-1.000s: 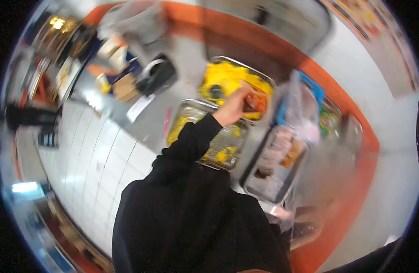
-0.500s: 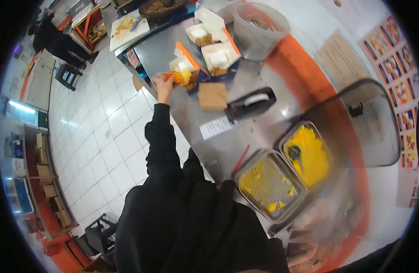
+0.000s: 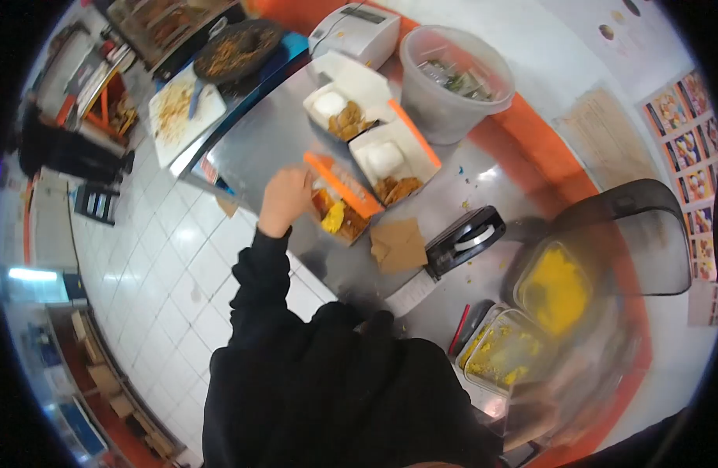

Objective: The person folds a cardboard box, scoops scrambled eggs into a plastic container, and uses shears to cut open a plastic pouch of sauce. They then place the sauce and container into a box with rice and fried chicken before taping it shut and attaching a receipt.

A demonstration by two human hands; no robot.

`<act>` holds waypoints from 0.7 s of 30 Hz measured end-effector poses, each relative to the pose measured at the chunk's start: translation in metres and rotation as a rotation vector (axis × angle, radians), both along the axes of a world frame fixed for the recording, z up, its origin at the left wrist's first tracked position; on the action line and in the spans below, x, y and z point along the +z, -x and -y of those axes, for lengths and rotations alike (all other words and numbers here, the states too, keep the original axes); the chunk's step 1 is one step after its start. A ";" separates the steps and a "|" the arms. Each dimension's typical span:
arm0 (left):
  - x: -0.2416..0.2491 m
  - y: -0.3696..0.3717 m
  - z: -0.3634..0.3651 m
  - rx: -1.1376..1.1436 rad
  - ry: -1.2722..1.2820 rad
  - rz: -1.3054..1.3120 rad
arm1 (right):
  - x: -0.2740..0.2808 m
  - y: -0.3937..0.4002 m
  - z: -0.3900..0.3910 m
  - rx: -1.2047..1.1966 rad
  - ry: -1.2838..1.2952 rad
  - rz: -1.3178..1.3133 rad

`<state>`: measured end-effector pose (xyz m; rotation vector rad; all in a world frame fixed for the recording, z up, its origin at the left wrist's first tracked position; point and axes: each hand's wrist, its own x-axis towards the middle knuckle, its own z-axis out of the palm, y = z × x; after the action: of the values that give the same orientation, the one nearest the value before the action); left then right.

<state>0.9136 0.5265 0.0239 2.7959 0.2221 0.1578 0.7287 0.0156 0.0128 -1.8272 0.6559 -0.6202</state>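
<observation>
My left hand (image 3: 285, 201) is at the left end of a food box with an orange flap (image 3: 343, 185), its fingers closed on the box's edge. Inside that box lie yellow and brown food (image 3: 334, 218). Beside it stand two open boxes, one with white rice (image 3: 384, 158) and brown pieces, the other with rice (image 3: 329, 104) and similar pieces. My right hand (image 3: 534, 413) is at the lower right, smeared by motion, near a clear container with yellow bits (image 3: 503, 351); its fingers and anything in them cannot be made out.
A brown folded paper (image 3: 398, 245) and a black device (image 3: 464, 242) lie on the metal table. Behind are a tub of yellow food (image 3: 554, 288), a clear bucket (image 3: 456, 82), a white machine (image 3: 355, 35) and a cutting board (image 3: 183, 117). A person (image 3: 70, 144) stands far left.
The view has shifted, bringing the boxes lower and closer. My left hand has moved from the raised orange piece to the box's left end, and the orange flap now lies lower across the box.
</observation>
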 end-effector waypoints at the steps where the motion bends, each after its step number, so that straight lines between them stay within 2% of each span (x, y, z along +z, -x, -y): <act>1: 0.036 -0.023 0.008 -0.145 0.101 0.183 | 0.003 -0.001 -0.004 -0.027 0.001 -0.004; 2: 0.062 -0.052 0.021 -0.288 0.206 0.363 | 0.004 -0.003 -0.008 -0.048 0.000 -0.010; 4: 0.088 -0.135 0.047 -0.596 0.174 0.600 | 0.008 -0.003 -0.014 -0.100 0.001 -0.023; 6: 0.089 -0.228 0.078 -0.707 0.067 0.432 | 0.011 -0.003 -0.018 -0.153 0.000 -0.033; 8: 0.064 -0.343 0.104 -0.881 0.053 0.011 | 0.012 -0.004 -0.023 -0.202 0.005 -0.052; 10: 0.019 -0.423 0.125 -0.955 -0.244 -0.204 | 0.014 -0.002 -0.025 -0.249 0.003 -0.061; 12: -0.027 -0.451 0.122 -0.995 -0.003 -0.227 | 0.016 0.002 -0.031 -0.286 0.007 -0.096; 14: -0.057 -0.453 0.144 -0.858 -0.337 -0.298 | 0.017 0.001 -0.037 -0.331 -0.004 -0.112; 18: -0.062 -0.461 0.155 -0.965 -0.456 -0.326 | 0.018 -0.002 -0.045 -0.377 0.007 -0.132; 20: -0.027 -0.446 0.148 -0.881 -0.187 -0.265 | 0.020 -0.003 -0.047 -0.379 0.016 -0.124; 21: -0.041 -0.456 0.148 -0.888 -0.184 -0.277 | 0.021 -0.003 -0.047 -0.373 0.020 -0.117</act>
<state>1.3696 0.3787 -0.0176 2.7887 -1.0004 -0.4363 0.7319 0.0625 0.0340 -1.7823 1.0872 -0.7684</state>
